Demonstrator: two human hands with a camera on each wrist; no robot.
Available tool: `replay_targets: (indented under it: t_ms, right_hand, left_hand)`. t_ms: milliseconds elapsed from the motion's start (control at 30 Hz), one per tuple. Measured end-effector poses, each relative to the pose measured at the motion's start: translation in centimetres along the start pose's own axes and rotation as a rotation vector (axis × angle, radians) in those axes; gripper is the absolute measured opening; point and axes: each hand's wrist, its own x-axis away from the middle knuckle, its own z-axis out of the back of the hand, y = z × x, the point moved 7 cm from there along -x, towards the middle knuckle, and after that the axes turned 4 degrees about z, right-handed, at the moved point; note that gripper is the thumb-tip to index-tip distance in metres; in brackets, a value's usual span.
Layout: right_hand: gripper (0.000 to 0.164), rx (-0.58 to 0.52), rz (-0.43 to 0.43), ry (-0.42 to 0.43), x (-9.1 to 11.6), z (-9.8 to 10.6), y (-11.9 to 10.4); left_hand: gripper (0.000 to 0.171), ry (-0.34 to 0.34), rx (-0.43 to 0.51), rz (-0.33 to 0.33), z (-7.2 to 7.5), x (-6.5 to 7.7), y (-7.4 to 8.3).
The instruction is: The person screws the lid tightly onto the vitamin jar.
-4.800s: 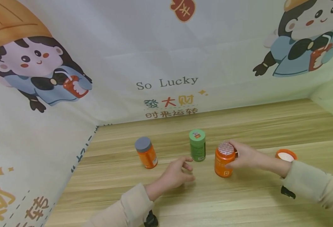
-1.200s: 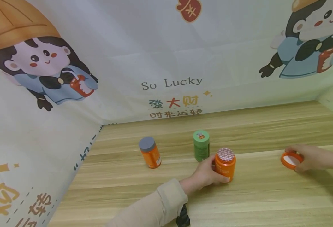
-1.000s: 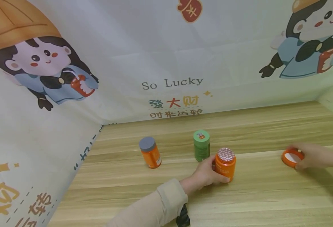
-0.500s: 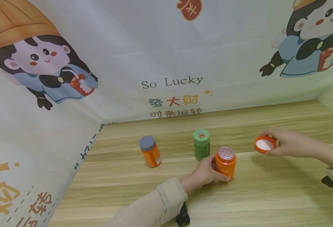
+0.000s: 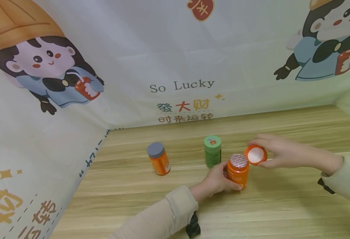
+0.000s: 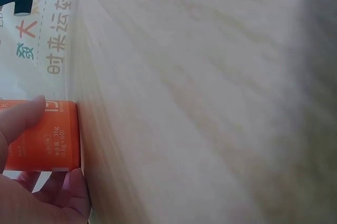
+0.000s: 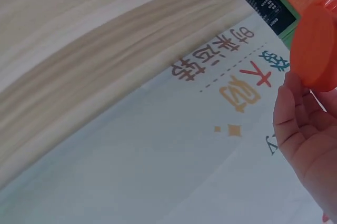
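Note:
An orange bottle (image 5: 237,173) stands upright on the wooden table, its mouth covered by a patterned foil seal (image 5: 239,160). My left hand (image 5: 215,182) grips it low from the left; in the left wrist view the thumb lies across the printed side of the bottle (image 6: 45,139). With thumb and fingers, my right hand (image 5: 271,152) pinches an orange lid (image 5: 256,155) by its edge. The lid is tilted, white inside facing the head camera, right beside the bottle's upper rim. In the right wrist view the lid's outer top (image 7: 314,47) shows.
A green bottle with a light green cap (image 5: 212,151) stands just behind my left hand. Farther left stands another orange bottle with a grey cap (image 5: 158,158). Printed cloth walls (image 5: 127,66) rise behind the table and at both sides.
Earlier my right hand held the bottle, then my left hand took hold of it. The right hand picked up the lid at the right and brought it left to the bottle's mouth.

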Motion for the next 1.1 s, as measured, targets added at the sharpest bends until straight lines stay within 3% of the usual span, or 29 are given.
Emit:
replay_targets:
  t_ms: [333, 700, 900, 1100]
  right_hand:
    - [0.052, 0.016, 0.045, -0.026, -1.2, 0.6, -1.4]
    - [0.041, -0.281, 0.088, -0.092, -2.6, -0.1, -2.0]
    - [0.036, -0.192, 0.138, -0.142, -3.3, -0.5, -2.7]
    - [0.037, -0.152, 0.119, -0.204, -3.7, -0.7, -3.1]
  left_hand:
    - [0.056, -0.011, 0.011, 0.004, -0.1, 0.0, -0.1]
    - [0.055, -0.008, -0.007, 0.008, 0.0, -0.1, -0.2]
    - [0.053, -0.012, -0.013, 0.001, 0.1, 0.0, -0.2]
    - [0.052, -0.019, -0.016, -0.005, 0.1, 0.0, -0.2]
